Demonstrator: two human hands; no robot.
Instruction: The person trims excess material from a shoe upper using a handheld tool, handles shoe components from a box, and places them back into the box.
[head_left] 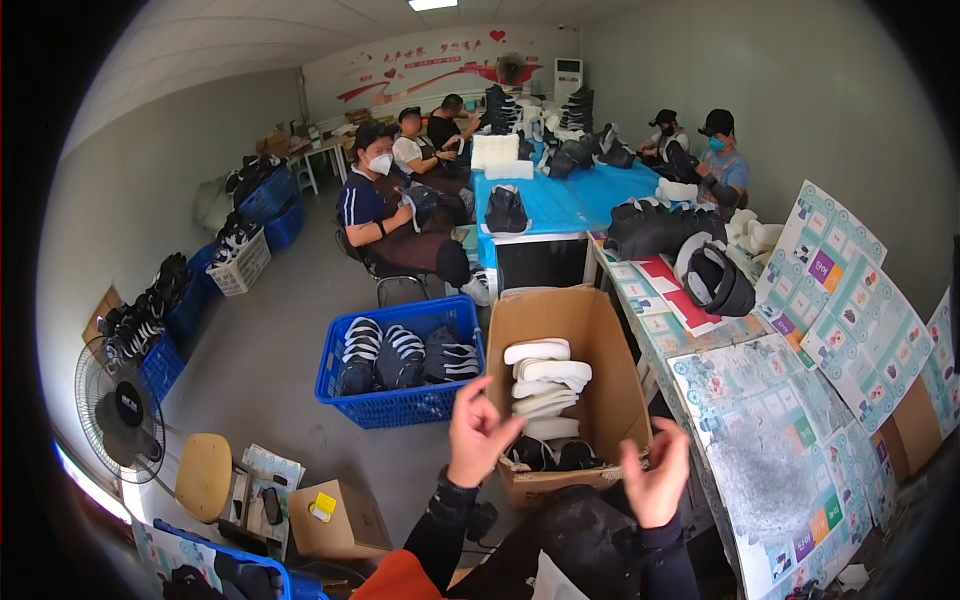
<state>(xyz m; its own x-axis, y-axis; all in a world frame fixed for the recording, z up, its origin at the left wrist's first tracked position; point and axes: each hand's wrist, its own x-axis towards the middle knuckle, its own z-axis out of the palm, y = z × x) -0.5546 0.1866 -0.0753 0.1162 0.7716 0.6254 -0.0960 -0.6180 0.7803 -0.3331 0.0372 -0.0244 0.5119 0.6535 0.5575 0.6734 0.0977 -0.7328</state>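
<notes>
left hand [478,442], right hand [657,482]: thumbs apart from fingers | white inserts [545,375]: piled in the box [615,350] | bench [765,480] on the right: papered, pretty smudgy | room: grey floor [275,330], coworkers [375,212] around a blue table [560,200]

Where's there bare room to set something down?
The paper-covered bench has room right of the right hand, nearer than the black shoe and left of the propped sheets. Grey floor lies bare between the blue crate and white basket. Crowded: the carton, with white pads and dark items, and the crate, with striped shoes.
</notes>
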